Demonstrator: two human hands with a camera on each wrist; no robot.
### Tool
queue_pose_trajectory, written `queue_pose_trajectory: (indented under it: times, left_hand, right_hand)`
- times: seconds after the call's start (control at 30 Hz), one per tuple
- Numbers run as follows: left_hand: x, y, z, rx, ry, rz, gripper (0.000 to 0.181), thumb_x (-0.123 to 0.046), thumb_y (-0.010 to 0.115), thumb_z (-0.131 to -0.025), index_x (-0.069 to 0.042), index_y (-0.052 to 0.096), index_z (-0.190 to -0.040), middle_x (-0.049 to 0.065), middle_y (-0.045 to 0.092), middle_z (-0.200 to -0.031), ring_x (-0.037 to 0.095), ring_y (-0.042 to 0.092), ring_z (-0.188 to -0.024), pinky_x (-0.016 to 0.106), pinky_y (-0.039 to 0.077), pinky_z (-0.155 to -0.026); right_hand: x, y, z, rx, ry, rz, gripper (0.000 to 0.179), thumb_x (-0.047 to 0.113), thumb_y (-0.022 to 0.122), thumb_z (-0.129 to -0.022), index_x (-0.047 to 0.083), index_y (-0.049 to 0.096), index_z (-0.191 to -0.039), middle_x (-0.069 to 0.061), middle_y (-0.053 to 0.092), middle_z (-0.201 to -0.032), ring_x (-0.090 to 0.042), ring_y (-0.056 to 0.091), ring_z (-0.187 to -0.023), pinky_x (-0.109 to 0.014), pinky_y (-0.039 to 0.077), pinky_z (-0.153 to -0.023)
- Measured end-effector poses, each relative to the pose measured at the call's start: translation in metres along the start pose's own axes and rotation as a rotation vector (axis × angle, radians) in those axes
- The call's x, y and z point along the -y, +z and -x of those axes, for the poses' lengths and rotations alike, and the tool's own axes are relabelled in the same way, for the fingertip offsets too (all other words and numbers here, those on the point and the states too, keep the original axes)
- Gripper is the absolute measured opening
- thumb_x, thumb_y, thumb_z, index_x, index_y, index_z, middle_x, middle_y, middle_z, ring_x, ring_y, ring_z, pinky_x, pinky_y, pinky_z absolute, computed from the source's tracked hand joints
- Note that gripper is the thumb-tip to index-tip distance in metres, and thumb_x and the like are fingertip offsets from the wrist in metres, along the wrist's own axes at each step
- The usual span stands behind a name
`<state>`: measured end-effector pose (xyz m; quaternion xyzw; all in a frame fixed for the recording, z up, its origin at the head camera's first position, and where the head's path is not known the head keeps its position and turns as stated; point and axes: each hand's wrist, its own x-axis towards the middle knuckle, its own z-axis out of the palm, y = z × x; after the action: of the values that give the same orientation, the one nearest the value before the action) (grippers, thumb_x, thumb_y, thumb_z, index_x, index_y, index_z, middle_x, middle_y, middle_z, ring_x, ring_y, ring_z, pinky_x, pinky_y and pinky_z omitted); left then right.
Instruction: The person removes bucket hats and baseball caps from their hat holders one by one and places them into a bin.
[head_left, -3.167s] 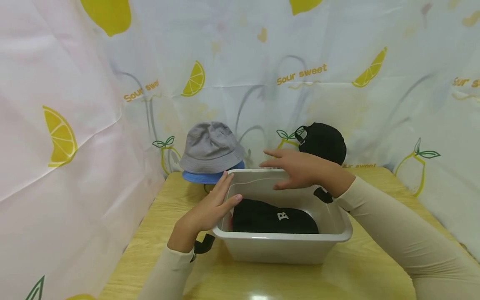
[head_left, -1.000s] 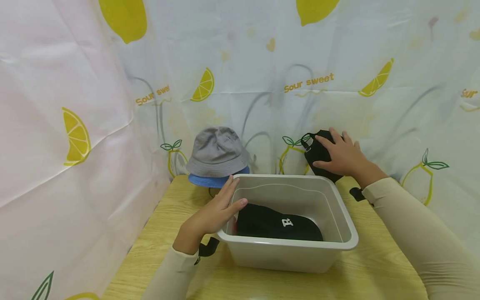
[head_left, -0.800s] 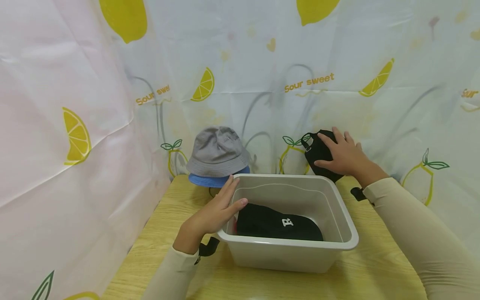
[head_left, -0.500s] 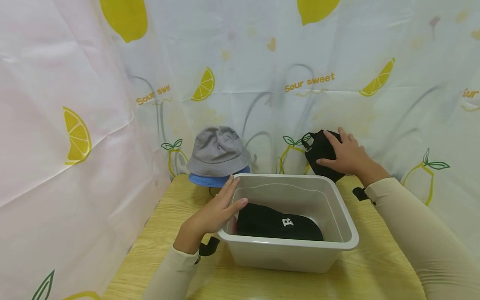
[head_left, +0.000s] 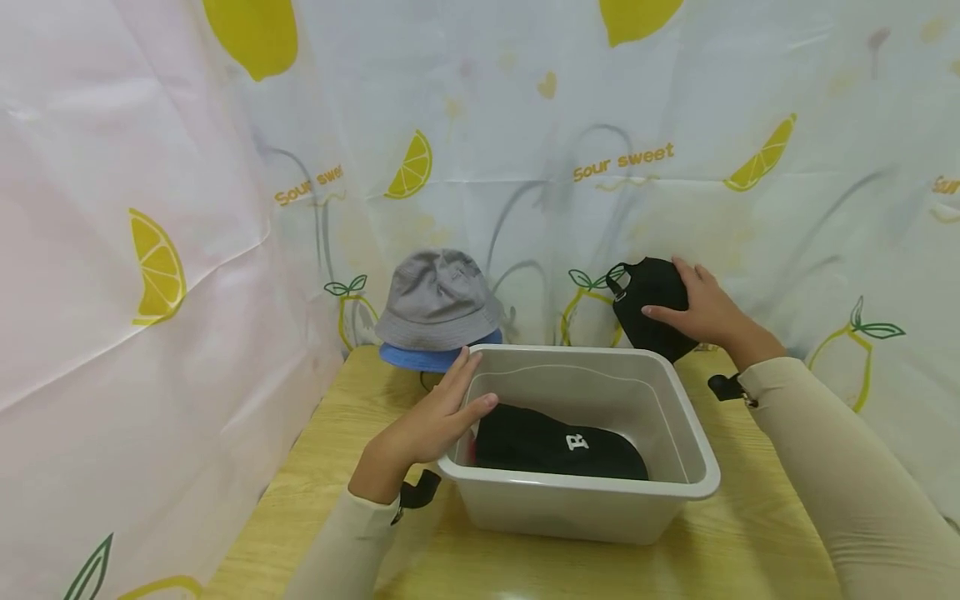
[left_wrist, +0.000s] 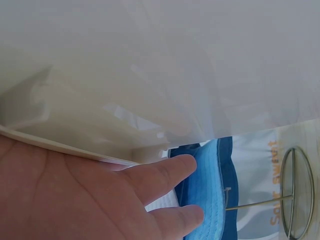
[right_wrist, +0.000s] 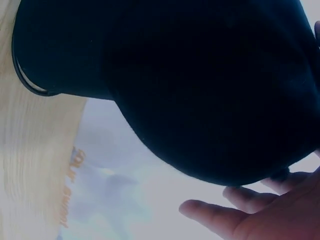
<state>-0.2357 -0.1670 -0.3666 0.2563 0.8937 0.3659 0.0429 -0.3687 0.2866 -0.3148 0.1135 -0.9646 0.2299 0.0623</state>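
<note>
A grey-white plastic bin (head_left: 577, 504) sits on the table, with a black cap (head_left: 525, 442) inside, a white letter on its front. My left hand (head_left: 420, 429) rests along the bin's left rim, fingers straight, thumb over the inner side. In the left wrist view, its fingertips lie near a blue hat. Behind the bin's right corner, another black cap (head_left: 654, 292) stands tilted, its back strap to the left. My right hand (head_left: 712, 312) is at that cap's right side, thumb over the crown. In the right wrist view, its outstretched fingers (right_wrist: 215, 215) lie along the crown's edge.
A grey bucket hat (head_left: 435, 304) is stacked on a blue hat (head_left: 420, 358) behind the bin's left corner. The left wrist view shows a wire stand (left_wrist: 295, 195) by the blue hat. Lemon-print cloth (head_left: 480, 100) hangs behind and at the sides of the wooden table (head_left: 315, 475).
My right hand has gone from above the bin to the black cap at the back, then slid rightward across it to its side. My left hand has stayed on the bin's rim.
</note>
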Motion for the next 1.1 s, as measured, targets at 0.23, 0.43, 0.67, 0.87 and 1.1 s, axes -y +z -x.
queue_pose_trajectory:
  times: [0.23,0.43,0.67,0.87,1.1]
  left_hand:
    - [0.0,0.0,-0.002,-0.006,0.011,0.012,0.082,-0.065,0.039,-0.105,-0.025,0.004,-0.168,0.001,-0.01,-0.175,0.022,-0.001,-0.161,0.058,0.015,-0.127]
    - [0.001,0.002,-0.002,-0.006,0.004,0.011,0.084,-0.068,0.039,-0.104,-0.026,0.004,-0.168,-0.001,-0.01,-0.175,0.02,0.002,-0.161,0.055,0.017,-0.128]
    - [0.0,-0.001,0.0,-0.012,-0.001,0.004,0.083,-0.067,0.038,-0.104,-0.025,0.006,-0.168,0.0,-0.008,-0.176,0.019,0.002,-0.161,0.054,0.017,-0.128]
    - [0.001,-0.001,-0.001,-0.014,-0.002,0.004,0.084,-0.068,0.038,-0.104,-0.025,0.006,-0.168,0.0,-0.008,-0.176,0.019,0.002,-0.161,0.053,0.016,-0.128]
    - [0.003,0.001,-0.002,-0.014,0.002,0.009,0.083,-0.067,0.038,-0.105,-0.024,0.006,-0.168,0.0,-0.008,-0.176,0.02,0.003,-0.161,0.054,0.017,-0.128]
  right_hand:
    - [-0.009,-0.002,-0.001,-0.02,0.006,-0.073,0.114,0.061,0.063,-0.095,0.005,-0.007,-0.166,-0.031,0.005,-0.17,-0.055,0.013,-0.153,-0.074,0.017,-0.119]
    - [-0.012,-0.005,0.004,0.038,0.097,-0.188,0.113,0.068,0.056,-0.096,0.013,-0.014,-0.166,-0.025,-0.007,-0.172,-0.056,0.007,-0.154,-0.077,0.017,-0.116]
    - [-0.012,-0.001,0.009,0.068,0.142,-0.328,0.111,0.07,0.052,-0.097,0.017,-0.017,-0.165,-0.022,-0.013,-0.172,-0.056,0.003,-0.155,-0.077,0.019,-0.115]
    - [-0.015,0.003,0.009,0.046,0.144,-0.376,0.108,0.068,0.053,-0.098,0.016,-0.013,-0.166,-0.026,-0.007,-0.172,-0.056,0.01,-0.154,-0.076,0.022,-0.116]
    - [-0.018,0.006,0.009,-0.027,0.138,-0.35,0.104,0.065,0.056,-0.098,0.012,0.001,-0.168,-0.03,0.01,-0.17,-0.057,0.019,-0.151,-0.075,0.025,-0.115]
